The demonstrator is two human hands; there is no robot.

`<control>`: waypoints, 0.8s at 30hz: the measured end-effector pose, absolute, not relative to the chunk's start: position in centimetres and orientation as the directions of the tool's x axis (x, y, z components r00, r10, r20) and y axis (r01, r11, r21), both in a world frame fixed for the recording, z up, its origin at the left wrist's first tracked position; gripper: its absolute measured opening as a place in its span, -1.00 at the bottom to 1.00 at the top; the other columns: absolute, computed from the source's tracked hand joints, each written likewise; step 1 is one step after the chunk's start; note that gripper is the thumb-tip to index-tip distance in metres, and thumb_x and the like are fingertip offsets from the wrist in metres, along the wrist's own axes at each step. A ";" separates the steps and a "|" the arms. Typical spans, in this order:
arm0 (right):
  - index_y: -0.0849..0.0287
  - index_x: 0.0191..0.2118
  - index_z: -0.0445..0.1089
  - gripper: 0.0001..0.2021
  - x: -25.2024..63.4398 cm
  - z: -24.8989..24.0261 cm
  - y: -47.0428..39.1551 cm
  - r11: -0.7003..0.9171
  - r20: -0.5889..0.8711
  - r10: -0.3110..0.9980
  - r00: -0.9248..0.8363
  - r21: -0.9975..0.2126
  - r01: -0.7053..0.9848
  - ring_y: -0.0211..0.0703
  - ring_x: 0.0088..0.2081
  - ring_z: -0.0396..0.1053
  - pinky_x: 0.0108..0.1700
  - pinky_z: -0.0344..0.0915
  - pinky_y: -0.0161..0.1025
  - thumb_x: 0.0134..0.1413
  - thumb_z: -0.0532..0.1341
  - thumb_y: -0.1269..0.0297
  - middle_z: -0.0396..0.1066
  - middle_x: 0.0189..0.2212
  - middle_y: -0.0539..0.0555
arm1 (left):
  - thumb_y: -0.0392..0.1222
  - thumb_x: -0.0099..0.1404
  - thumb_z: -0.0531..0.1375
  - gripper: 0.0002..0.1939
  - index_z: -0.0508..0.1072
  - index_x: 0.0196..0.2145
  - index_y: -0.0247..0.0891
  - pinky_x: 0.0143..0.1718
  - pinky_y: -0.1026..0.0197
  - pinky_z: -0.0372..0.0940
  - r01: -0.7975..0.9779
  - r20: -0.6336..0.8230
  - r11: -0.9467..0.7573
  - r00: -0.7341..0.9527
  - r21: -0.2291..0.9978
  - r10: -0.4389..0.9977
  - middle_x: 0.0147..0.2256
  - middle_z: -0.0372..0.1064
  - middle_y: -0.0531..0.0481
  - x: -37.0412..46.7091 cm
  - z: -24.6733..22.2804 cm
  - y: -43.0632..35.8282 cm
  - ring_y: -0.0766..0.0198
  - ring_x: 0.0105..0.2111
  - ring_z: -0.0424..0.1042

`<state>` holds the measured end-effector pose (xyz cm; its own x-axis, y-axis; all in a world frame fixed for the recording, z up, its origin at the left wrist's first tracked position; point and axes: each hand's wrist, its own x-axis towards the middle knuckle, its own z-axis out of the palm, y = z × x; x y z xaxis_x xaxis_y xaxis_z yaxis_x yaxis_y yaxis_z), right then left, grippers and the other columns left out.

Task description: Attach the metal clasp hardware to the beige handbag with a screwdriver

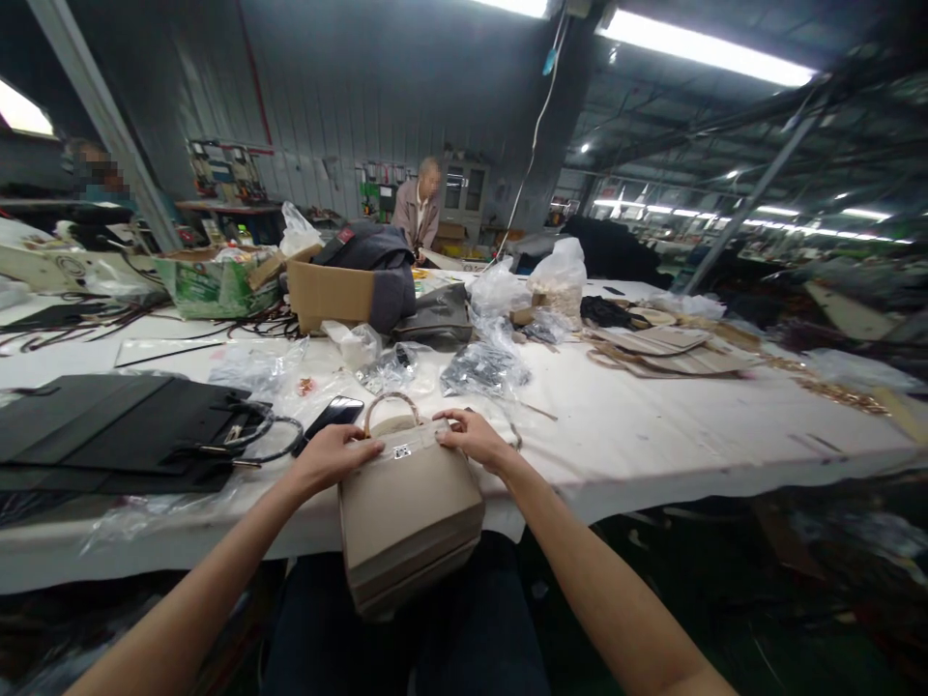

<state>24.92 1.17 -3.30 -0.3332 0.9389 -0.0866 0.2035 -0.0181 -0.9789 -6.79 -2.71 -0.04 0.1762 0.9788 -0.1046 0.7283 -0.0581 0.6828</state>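
Observation:
A beige handbag (413, 503) leans against the table's front edge, over my lap, with its curved brown handle (391, 398) standing up and a small metal clasp (401, 451) on its front. My left hand (337, 454) grips the top left corner, thumb on the front and fingers behind. At the top right corner, my right hand (471, 437) pinches the edge the same way. The back of the bag is hidden. Just behind my left hand lies a dark phone (337, 414).
Black bag pieces with handles (123, 430) lie on the left. Behind stand a cardboard box (330, 295) with dark cloth and a green box (210, 285). Plastic-wrapped parts (485, 367) lie mid-table; beige panels (659, 348) lie right. A person (419, 208) stands across the table.

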 end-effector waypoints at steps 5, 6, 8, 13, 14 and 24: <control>0.22 0.17 0.58 -0.42 24.5 -3.4 1.7 -0.004 -0.082 0.953 -0.293 -0.966 0.260 -0.17 -0.34 0.38 -0.28 0.18 -0.29 -0.03 0.41 0.23 0.51 -0.36 0.03 | 0.33 0.34 0.22 -0.46 0.74 -0.26 -0.20 -0.25 0.07 0.24 0.902 -0.013 -0.149 0.169 0.404 0.986 -0.23 0.68 -0.23 -6.4 1.1 -1.8 -0.10 -0.19 0.61; 0.23 0.18 0.58 -0.42 24.4 -3.5 1.8 -0.004 -0.080 0.957 -0.278 -0.964 0.266 -0.15 -0.33 0.40 -0.27 0.20 -0.28 -0.02 0.41 0.23 0.52 -0.36 0.04 | 0.32 0.35 0.21 -0.46 0.73 -0.28 -0.20 -0.26 0.08 0.23 0.901 0.000 -0.161 0.176 0.402 0.984 -0.24 0.68 -0.22 -6.4 1.1 -1.4 -0.08 -0.20 0.61; 0.23 0.18 0.57 -0.43 24.4 -3.7 1.7 -0.004 -0.072 0.968 -0.241 -0.963 0.270 -0.12 -0.30 0.44 -0.24 0.25 -0.27 -0.01 0.41 0.23 0.56 -0.33 0.06 | 0.30 0.35 0.20 -0.48 0.72 -0.28 -0.20 -0.25 0.08 0.25 0.888 0.012 -0.178 0.191 0.423 0.982 -0.23 0.67 -0.21 -6.4 0.8 -0.5 -0.06 -0.20 0.61; 0.22 0.16 0.56 -0.46 24.3 -3.7 1.2 0.009 -0.053 0.980 -0.191 -0.951 0.309 -0.07 -0.23 0.48 -0.21 0.29 -0.25 0.02 0.38 0.24 0.58 -0.27 0.09 | 0.31 0.40 0.14 -0.44 0.71 -0.15 -0.20 -0.11 0.05 0.34 0.890 0.002 -0.110 0.122 0.442 0.993 -0.09 0.68 -0.25 -5.9 -0.6 0.9 -0.12 -0.06 0.62; 0.22 0.16 0.56 -0.47 24.3 -3.5 1.1 0.015 -0.052 0.980 -0.192 -0.944 0.329 -0.08 -0.24 0.47 -0.21 0.28 -0.25 0.03 0.37 0.24 0.57 -0.28 0.08 | 0.33 0.41 0.14 -0.44 0.70 -0.13 -0.19 -0.09 0.03 0.35 0.902 0.000 -0.089 0.099 0.423 0.995 -0.07 0.68 -0.25 -5.8 -0.8 1.0 -0.15 -0.04 0.62; 0.18 0.09 0.63 -0.57 24.0 -2.5 0.3 0.128 0.012 0.974 -0.225 -0.852 0.507 -0.13 -0.25 0.39 -0.21 0.23 -0.25 0.07 0.35 0.27 0.50 -0.27 0.04 | 0.42 0.46 0.03 -0.30 0.68 -0.02 -0.21 0.08 -0.10 0.41 0.918 -0.056 0.014 0.009 0.396 0.998 0.06 0.65 -0.35 -5.8 -2.6 -1.1 -0.29 0.12 0.60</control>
<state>24.02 0.26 -2.46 -0.2255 0.9742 0.0119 0.5069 0.1277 -0.8525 -5.78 -1.07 -2.62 0.0092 0.9984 -0.0559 0.9180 0.0138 0.3964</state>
